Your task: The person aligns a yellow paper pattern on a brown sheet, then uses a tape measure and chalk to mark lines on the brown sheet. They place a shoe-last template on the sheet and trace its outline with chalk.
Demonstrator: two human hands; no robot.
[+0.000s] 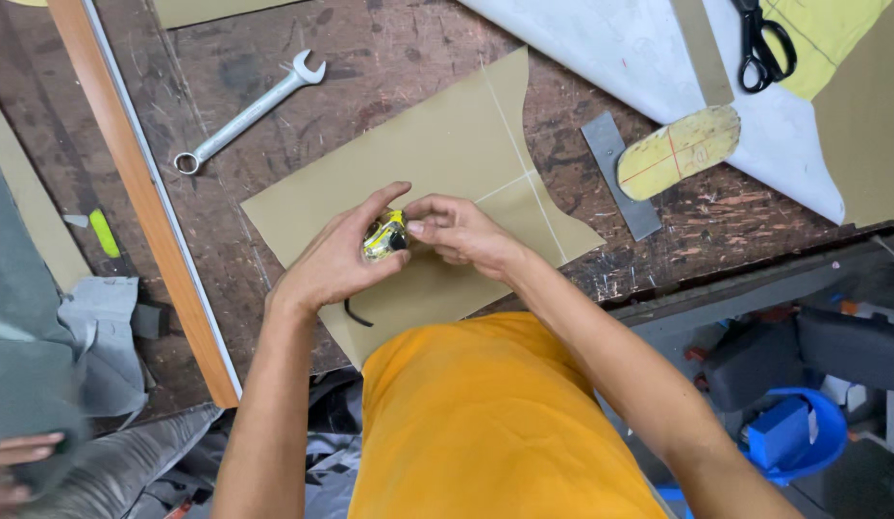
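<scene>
1. A small yellow and black tape measure (pixel 384 237) is sitting between both hands, just above the near part of a tan cut sheet (pixel 437 163).
2. The left hand (pixel 336 261) is cupping and gripping the tape measure from the left, thumb arching over its top.
3. The right hand (pixel 459 231) is pinching its right side with the fingertips.
4. A thin black strap (pixel 356 315) is hanging below the left hand onto the sheet.
5. The tan sheet is lying flat and matte, curved along its right edge and crossed by pale chalk lines, on a scratched dark brown workbench (pixel 389 48).
6. A steel spanner (pixel 247 113) is lying far left.
7. To the right, a grey metal strip (pixel 612 159) is lying beside a yellow sole-shaped template (pixel 680 152) with red lines.
8. Black scissors (pixel 762 43) are resting far right on a white sheet (pixel 620 43).
</scene>
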